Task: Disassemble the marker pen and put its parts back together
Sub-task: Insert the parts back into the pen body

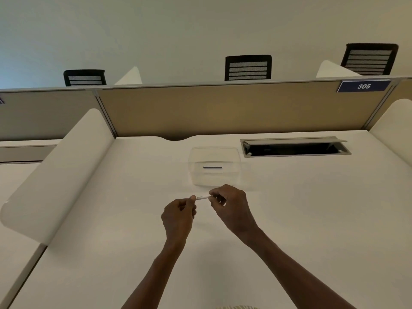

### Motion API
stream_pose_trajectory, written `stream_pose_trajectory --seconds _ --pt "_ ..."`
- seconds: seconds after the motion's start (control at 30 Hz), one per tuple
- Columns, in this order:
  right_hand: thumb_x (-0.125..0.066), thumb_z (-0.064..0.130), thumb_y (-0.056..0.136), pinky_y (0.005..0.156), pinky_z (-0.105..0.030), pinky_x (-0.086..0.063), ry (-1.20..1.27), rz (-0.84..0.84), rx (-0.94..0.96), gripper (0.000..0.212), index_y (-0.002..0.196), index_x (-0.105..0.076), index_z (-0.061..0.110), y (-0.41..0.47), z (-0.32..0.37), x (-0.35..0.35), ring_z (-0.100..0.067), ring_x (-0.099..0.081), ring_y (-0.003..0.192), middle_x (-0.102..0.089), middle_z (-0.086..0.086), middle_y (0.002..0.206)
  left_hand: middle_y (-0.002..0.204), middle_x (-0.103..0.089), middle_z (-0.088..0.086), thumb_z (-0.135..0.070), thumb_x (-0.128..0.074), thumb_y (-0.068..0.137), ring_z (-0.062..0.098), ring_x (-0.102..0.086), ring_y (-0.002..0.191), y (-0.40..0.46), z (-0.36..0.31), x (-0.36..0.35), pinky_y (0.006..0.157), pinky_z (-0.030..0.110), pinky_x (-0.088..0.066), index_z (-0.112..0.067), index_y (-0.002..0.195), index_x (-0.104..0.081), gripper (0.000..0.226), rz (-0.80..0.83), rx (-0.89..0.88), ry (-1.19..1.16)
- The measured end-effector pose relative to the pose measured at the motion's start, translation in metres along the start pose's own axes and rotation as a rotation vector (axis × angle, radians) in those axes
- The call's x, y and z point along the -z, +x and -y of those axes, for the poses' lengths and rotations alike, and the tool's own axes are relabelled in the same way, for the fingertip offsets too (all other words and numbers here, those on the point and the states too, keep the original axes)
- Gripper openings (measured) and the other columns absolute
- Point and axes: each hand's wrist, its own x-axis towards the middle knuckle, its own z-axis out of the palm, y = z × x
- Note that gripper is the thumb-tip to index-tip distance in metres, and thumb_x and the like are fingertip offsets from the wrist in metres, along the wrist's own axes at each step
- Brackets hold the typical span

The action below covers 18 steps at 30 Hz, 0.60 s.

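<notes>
1. White tabletop (289,219) in a cubicle, tan partition behind, an open cable hatch (295,148) at the back right. Otherwise bare except for what is listed below.
2. I see a clear plastic container (214,166) near the centre, just behind the hands. One thin dark stick-like part (212,167) lies flat inside it. My guess is a pulled-out piece of the marker, maybe the ink core; too small to confirm.
3. Marker pen (202,197): a short white section shows between the two hands, held level above the tabletop in front of the container. The ends are hidden by fingers.
4. Left hand (178,216): grip pinched narrow on the pen's left end, thumb and forefinger.
5. Right hand (231,208): grip pinched on the right end, fingers curled around it.
6. Progress, as a judgement: disassembly looks partly done, with one part apparently already parked in the container. I can't tell whether the hands are pulling the piece apart or pushing it together.
7. Left to do: finish any remaining separation, then refit the part from the container and close the pen up.
</notes>
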Motion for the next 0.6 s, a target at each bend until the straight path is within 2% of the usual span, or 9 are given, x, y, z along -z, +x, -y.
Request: stream_pose_trajectory --seconds 0.07,0.17,0.33,0.4,0.5,0.53,0.6 --pt "-0.072 0.003 0.080 0.063 -0.030 -0.054 -0.001 0.008 -0.003 0.009 0.088 -0.074 0.006 0.001 -0.002 -0.001 -0.015 -0.061 0.064 -0.071 -0.005 0.077 0.075 -0.072 -0.011 -0.028 -0.070 0.088 0.002 -0.068 0.074 0.002 0.003 0.000 0.066 0.016 -0.052 -0.021 0.089 -0.074 0.007 0.009 -0.177 0.077" --pt "-0.071 0.002 0.081 0.063 -0.026 -0.054 0.013 0.018 -0.004 0.011 0.090 -0.074 0.006 0.003 -0.004 -0.002 -0.014 -0.061 0.065 -0.071 -0.006 0.079 0.100 -0.068 -0.017 -0.013 -0.074 0.085 -0.006 -0.063 0.093 0.006 0.005 -0.001 0.077 0.009 -0.048 -0.023 0.108 -0.072 0.025 0.142 -0.356 0.123" --pt "-0.070 0.005 0.083 0.065 -0.027 -0.054 0.036 0.039 0.003 0.009 0.090 -0.074 0.008 0.006 -0.006 -0.001 -0.015 -0.063 0.069 -0.071 -0.006 0.081 0.101 -0.072 -0.023 -0.007 -0.074 0.084 -0.010 -0.065 0.097 0.009 0.007 -0.009 0.081 0.006 -0.045 -0.024 0.109 -0.075 0.030 0.244 -0.477 0.139" --pt "-0.070 0.007 0.084 0.065 -0.023 -0.053 0.053 0.063 0.000 0.009 0.092 -0.074 0.008 0.007 -0.008 -0.001 -0.013 -0.062 0.070 -0.071 -0.005 0.082 0.093 -0.071 -0.030 -0.009 -0.073 0.086 -0.010 -0.066 0.093 0.009 0.009 -0.011 0.078 0.004 -0.045 -0.025 0.104 -0.077 0.024 0.231 -0.502 0.123" --pt "-0.071 0.013 0.085 0.063 -0.009 -0.048 0.140 0.077 -0.075 0.014 0.099 -0.073 0.010 0.005 -0.015 -0.001 -0.006 -0.063 0.072 -0.072 0.000 0.085 0.091 -0.071 -0.026 -0.006 -0.073 0.085 -0.007 -0.068 0.090 0.010 0.013 -0.012 0.078 0.006 -0.047 -0.020 0.104 -0.077 0.024 0.215 -0.468 0.094" --pt "-0.071 0.015 0.086 0.064 -0.010 -0.049 0.185 0.070 -0.131 0.014 0.099 -0.073 0.011 0.004 -0.018 0.000 -0.005 -0.065 0.073 -0.073 0.003 0.085 0.090 -0.071 -0.025 -0.004 -0.072 0.085 -0.007 -0.069 0.088 0.010 0.015 -0.011 0.077 0.006 -0.048 -0.018 0.105 -0.076 0.025 0.216 -0.430 0.071" --pt "-0.070 0.017 0.087 0.065 -0.020 -0.056 0.251 0.070 -0.263 0.008 0.093 -0.074 0.014 0.002 -0.028 0.002 -0.007 -0.068 0.070 -0.073 0.006 0.082 0.086 -0.071 -0.024 -0.002 -0.073 0.084 -0.010 -0.068 0.083 0.011 0.019 -0.010 0.073 0.005 -0.047 -0.015 0.106 -0.076 0.026 0.217 -0.333 0.015"
